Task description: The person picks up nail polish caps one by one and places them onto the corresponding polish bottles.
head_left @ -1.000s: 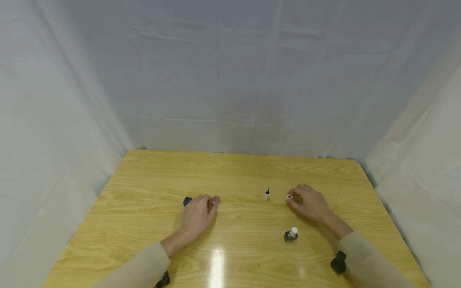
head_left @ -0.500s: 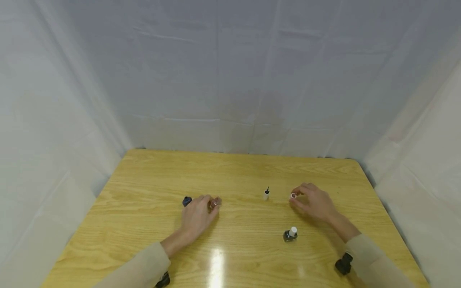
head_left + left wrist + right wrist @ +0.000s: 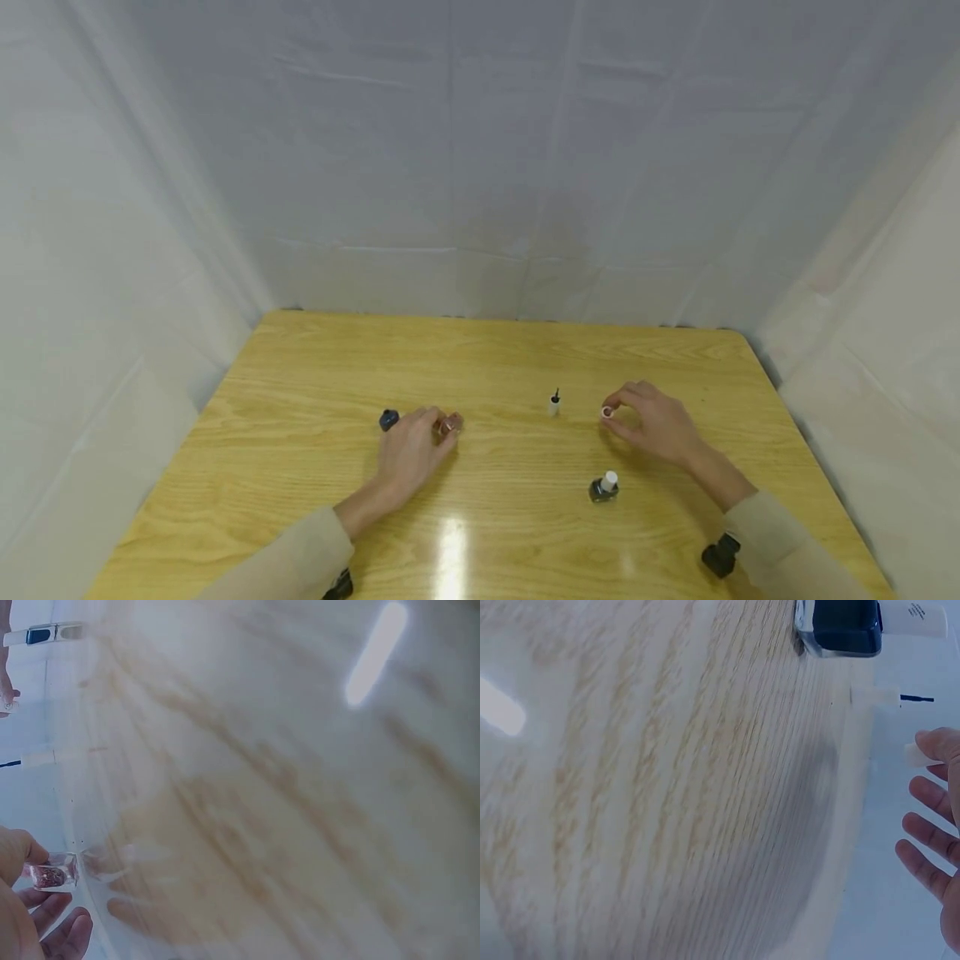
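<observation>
My left hand point(image 3: 411, 443) pinches a small clear nail polish bottle point(image 3: 49, 877) with pinkish-red glitter polish, low over the table. Just left of that hand stands a dark blue nail polish bottle point(image 3: 388, 419) without a cap. My right hand point(image 3: 652, 423) pinches a white nail polish cap point(image 3: 607, 412) between thumb and forefinger, its open end turned up. In the right wrist view the other fingers are spread apart, away from the cap. Between the hands, a white brush cap point(image 3: 554, 407) stands upside down, its dark brush pointing up.
A dark nail polish bottle point(image 3: 602, 490) with its white cap on stands nearer the front, below the right hand. The wooden table point(image 3: 480, 358) is bordered by pale sheeting point(image 3: 480, 167) at the back and sides.
My right hand has shifted slightly right with the white cap. The glitter bottle in my left hand has moved slightly right and toward the front. The standing things have stayed put.
</observation>
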The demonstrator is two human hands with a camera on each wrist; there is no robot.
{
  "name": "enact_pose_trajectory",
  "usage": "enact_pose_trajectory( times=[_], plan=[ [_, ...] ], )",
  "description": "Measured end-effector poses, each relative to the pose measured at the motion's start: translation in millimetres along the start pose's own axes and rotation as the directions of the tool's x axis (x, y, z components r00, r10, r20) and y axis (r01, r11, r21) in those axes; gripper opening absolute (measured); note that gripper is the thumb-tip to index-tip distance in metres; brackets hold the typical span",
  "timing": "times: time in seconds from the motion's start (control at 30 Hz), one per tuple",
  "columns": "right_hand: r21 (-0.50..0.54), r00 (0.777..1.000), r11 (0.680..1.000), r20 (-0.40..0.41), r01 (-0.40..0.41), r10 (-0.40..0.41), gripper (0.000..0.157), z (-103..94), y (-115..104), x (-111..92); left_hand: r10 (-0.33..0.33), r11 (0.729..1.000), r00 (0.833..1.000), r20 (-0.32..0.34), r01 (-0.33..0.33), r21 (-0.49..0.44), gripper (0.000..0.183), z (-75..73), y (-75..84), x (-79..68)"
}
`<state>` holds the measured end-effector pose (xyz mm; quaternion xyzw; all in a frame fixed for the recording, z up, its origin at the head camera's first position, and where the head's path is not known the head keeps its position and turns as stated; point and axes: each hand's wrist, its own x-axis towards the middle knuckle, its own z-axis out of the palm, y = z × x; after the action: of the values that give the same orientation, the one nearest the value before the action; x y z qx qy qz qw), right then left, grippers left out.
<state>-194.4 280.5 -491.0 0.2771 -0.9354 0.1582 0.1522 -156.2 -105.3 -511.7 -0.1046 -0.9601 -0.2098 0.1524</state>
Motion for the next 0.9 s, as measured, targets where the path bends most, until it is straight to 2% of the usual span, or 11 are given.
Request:
enact_pose_trajectory(
  times=[0.27, 0.57, 0.73, 0.9],
  plan=[
    [0.0, 0.998, 0.999, -0.029, 0.048, -0.048, 0.019, -6.7, -13, 2, 0.034, 0.999, 0.999, -0.018, -0.035, -0.019, 0.014, -0.4, 1.1, -1.3],
    [0.013, 0.998, 0.998, -0.007, 0.058, -0.058, 0.019, -10.2, -23, 3, 0.1, 0.994, 0.994, -0.042, -0.102, -0.043, 0.015, -2.0, 7.2, -4.5],
    [0.026, 0.998, 0.997, -0.002, 0.067, -0.067, 0.02, -12.0, -29, 3, 0.098, 0.993, 0.995, -0.021, -0.099, -0.063, 0.017, -3.6, 11.5, -7.4],
    [0.028, 0.995, 0.995, -0.03, 0.098, -0.097, 0.021, -12.7, -33, 3, 0.098, 0.992, 0.995, 0.001, -0.098, -0.08, 0.015, -5.6, 15.4, -9.4]
  ],
)
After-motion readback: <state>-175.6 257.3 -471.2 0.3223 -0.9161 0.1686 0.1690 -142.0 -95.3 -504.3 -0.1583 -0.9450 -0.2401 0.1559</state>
